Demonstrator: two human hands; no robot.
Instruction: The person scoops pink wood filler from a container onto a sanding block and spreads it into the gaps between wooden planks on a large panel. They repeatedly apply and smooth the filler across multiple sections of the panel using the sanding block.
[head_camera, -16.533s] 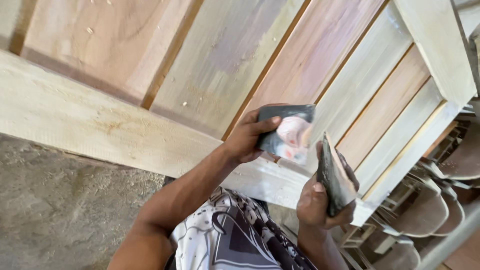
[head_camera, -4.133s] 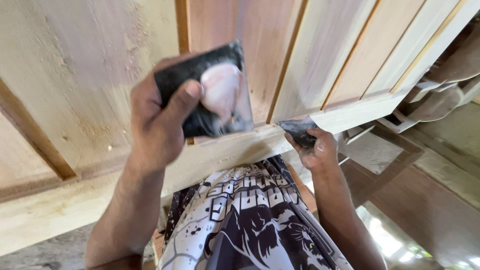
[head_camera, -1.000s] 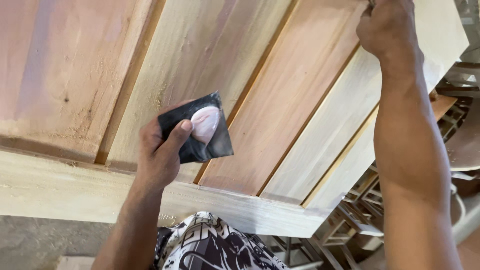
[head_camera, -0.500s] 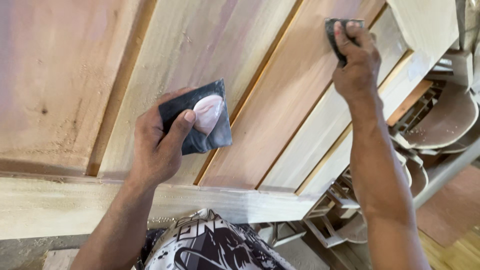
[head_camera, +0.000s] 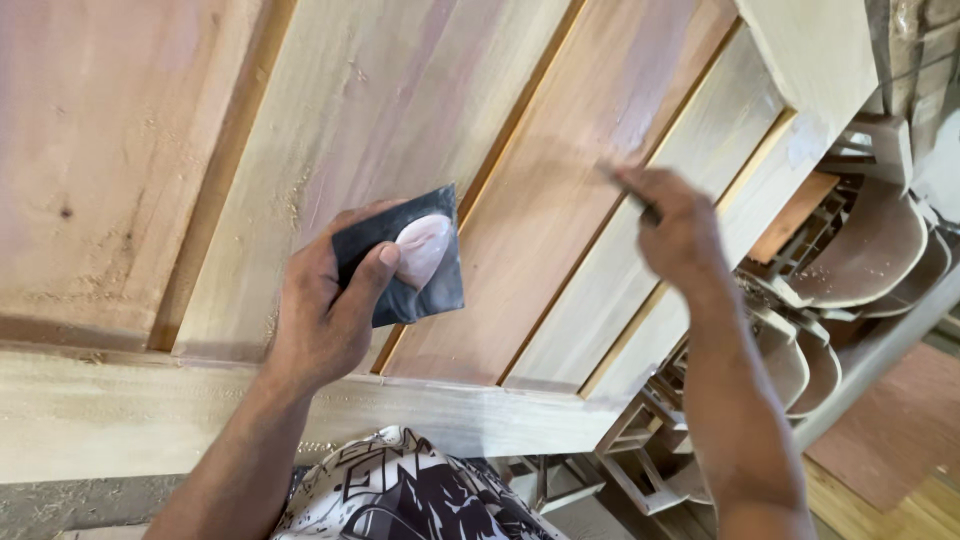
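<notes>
A large wooden panel (head_camera: 400, 110) of pale and pinkish planks in a light frame lies in front of me. My left hand (head_camera: 325, 310) holds a dark square of sandpaper (head_camera: 420, 260) carrying a pinkish lump of filler, just above the panel's lower part. Blurred with motion, my right hand (head_camera: 675, 225) is over a pinkish plank near the panel's right side, its fingers pinched on a small dark piece (head_camera: 645, 205) pressed to the wood. Sawdust specks dot the planks.
The panel's pale bottom rail (head_camera: 150, 420) runs across below my left hand. Stacked wooden chair seats and frames (head_camera: 850, 270) sit to the right, beyond the panel's edge. A wooden floor (head_camera: 900, 480) shows at the lower right.
My right hand has slid down the pinkish plank from near the top edge toward the middle. The left hand with the sandpaper and filler has stayed almost still.
</notes>
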